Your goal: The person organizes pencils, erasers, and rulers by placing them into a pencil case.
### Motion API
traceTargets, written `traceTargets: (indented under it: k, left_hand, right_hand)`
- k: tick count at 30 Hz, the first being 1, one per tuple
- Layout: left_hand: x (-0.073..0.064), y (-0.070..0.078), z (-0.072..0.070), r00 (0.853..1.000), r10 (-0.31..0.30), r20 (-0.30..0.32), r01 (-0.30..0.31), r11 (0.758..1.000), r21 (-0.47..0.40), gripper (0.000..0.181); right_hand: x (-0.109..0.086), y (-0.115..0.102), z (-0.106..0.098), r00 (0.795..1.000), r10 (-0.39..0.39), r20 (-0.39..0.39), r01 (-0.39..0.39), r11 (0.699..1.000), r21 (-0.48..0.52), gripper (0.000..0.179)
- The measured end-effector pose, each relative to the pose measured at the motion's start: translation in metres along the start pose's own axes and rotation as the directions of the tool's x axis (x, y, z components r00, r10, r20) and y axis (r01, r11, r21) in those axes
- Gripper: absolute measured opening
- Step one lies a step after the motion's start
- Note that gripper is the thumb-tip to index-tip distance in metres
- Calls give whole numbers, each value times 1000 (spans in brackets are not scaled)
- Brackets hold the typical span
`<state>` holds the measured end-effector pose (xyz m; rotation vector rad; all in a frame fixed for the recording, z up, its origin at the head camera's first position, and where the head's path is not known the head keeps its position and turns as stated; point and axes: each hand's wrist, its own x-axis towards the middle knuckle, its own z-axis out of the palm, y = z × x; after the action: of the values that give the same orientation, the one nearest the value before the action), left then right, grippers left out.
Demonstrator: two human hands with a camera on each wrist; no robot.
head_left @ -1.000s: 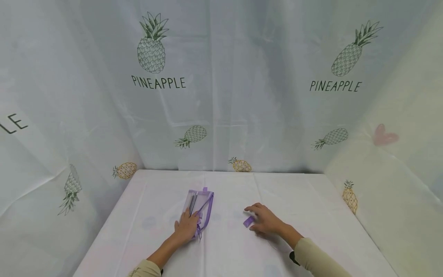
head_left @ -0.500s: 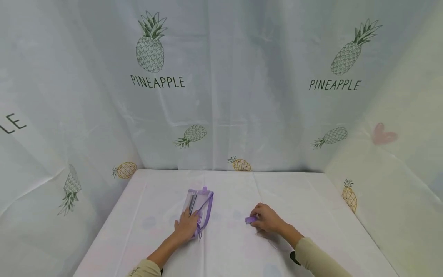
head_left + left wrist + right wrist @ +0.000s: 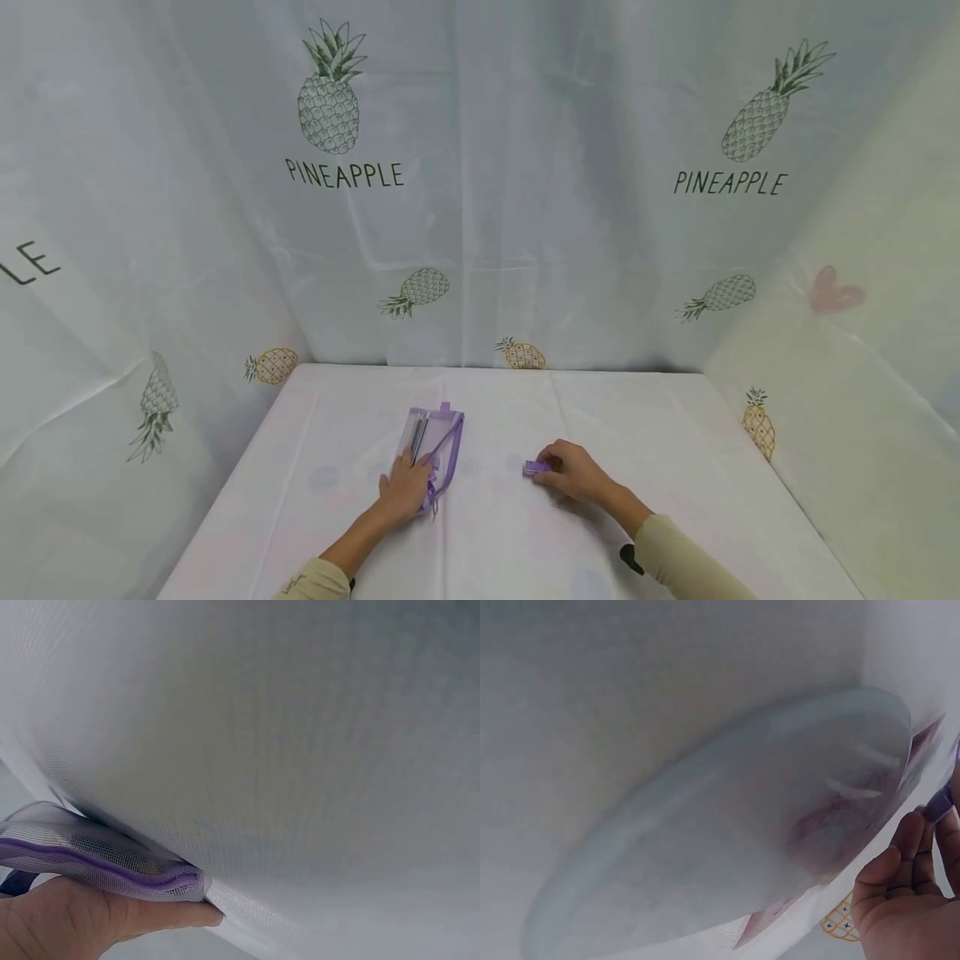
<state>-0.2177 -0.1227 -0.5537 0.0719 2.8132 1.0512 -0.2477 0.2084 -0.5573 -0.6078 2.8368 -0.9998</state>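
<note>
A see-through mesh pencil case (image 3: pixel 438 435) with purple trim lies left of the middle of the table. Dark pens (image 3: pixel 418 435) and small purple items show inside it. My left hand (image 3: pixel 405 486) rests on its near part with extended fingers. The left wrist view shows the thumb straight along the edge of the mesh. To the right, my right hand (image 3: pixel 576 472) pinches a small purple block (image 3: pixel 534 468) between thumb and fingertips, close over the table. In the right wrist view the block is partly hidden by the fingers (image 3: pixel 909 840).
A white cloth with faint coloured prints covers the table (image 3: pixel 637 433). Hanging curtains (image 3: pixel 525 208) printed with pineapples enclose its back and both sides. The table's back edge meets the curtain.
My right hand's fingers have closed on the purple block and turned it, its free end now pointing left. The left hand has stayed on the pencil case.
</note>
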Motion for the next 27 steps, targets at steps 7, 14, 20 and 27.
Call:
traceTargets:
  k: [7,14,20,27]
  left_hand:
    - [-2,0,-5,1000,10,13,-10,1000,9,50]
    - [-3,2,-6,1000,2,4,-2,1000,14,49]
    - [-1,1,-4,1000,-10,-3,10,1000,-2,50]
    - [-2,1,-6,1000,21,6,-21,1000,-11,51]
  right_hand:
    - [9,-7,4,997,-56,-53,56,998,-2,21]
    - [25,-19,16,988,-128,-83,130,991,26,20]
    - [40,-35,32,988,-134,-72,135,991,2,17]
    - [63,-60,52,985,-122,-125,117,992,-46,15]
